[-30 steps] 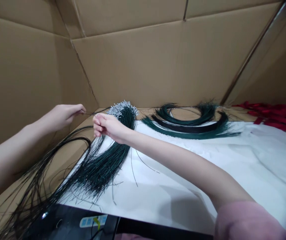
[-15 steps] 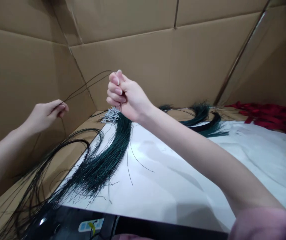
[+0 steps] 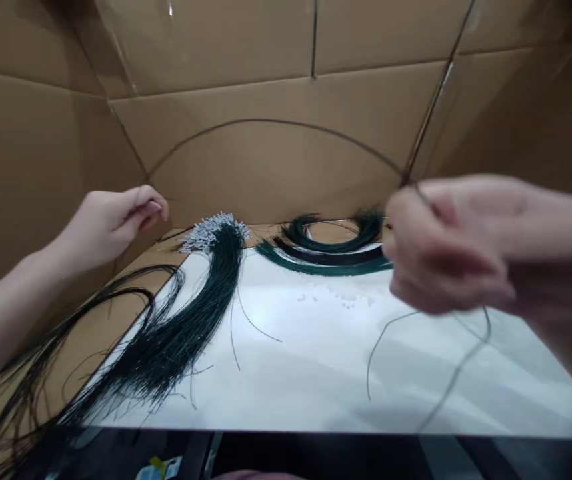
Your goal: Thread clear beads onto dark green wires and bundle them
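A thin dark wire arches between my two hands in front of the cardboard. My left hand, at the left, is closed in a pinch on one part of it. My right hand, large and blurred at the right, is curled around the other part, and loose wire ends dangle beneath it. Between the hands and lower down lies a thick bundle of dark green wires, fanned out toward the front. Small pale grey tips cluster at the bundle's far end.
Curved green and black bundles lie at the back of the white board. Long black strands spill over the left edge. Cardboard walls stand behind and left. Along the front is a black surface with a blue-and-white label.
My right hand has swung from above the pale tips far to the right and nearer the camera. The wire's narrow loop has opened into a wide arc. My left hand stays at the left.
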Tool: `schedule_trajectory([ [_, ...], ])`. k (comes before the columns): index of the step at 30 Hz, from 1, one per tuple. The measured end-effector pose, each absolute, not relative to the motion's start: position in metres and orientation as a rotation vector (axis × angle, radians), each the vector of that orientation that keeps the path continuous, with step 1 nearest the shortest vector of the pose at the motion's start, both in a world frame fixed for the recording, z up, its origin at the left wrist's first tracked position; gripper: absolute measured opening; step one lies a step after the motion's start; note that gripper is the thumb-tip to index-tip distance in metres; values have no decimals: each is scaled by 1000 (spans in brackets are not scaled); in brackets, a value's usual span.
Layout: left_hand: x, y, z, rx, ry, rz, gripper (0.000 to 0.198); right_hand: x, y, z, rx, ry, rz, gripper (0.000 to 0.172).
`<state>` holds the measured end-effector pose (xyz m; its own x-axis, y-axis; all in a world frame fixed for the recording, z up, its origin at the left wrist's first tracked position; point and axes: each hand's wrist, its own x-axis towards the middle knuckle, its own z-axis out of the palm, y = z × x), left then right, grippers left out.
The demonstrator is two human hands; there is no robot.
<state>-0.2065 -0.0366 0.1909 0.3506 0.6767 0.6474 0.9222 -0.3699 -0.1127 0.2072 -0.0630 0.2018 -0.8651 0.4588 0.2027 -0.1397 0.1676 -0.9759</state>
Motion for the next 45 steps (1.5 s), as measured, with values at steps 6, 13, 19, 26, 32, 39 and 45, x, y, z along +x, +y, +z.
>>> schedule_trajectory([
  [6,-110,-39,171,-2189,-698,-538,23,259,-71,159,-578,-2550,1998,51],
  [13,-35,-29,129,-2179,-518,-544,24,284,-42,132,-468,-2714,1707,58],
  [19,-9,-29,95,-2320,-308,-508,14,297,-28,133,-995,-2876,1254,32],
  [26,15,-43,74,-2346,-91,-589,12,265,-16,101,-980,-2395,1252,48],
  [32,30,-48,65,-2357,-66,-638,14,235,-10,61,-840,-1937,1566,62],
  [39,51,-50,42,-2485,-30,-553,14,220,-7,51,-811,-1694,1877,52],
  [45,71,-46,24,-2624,-3,-473,19,218,-7,37,-782,-1420,2128,44],
])
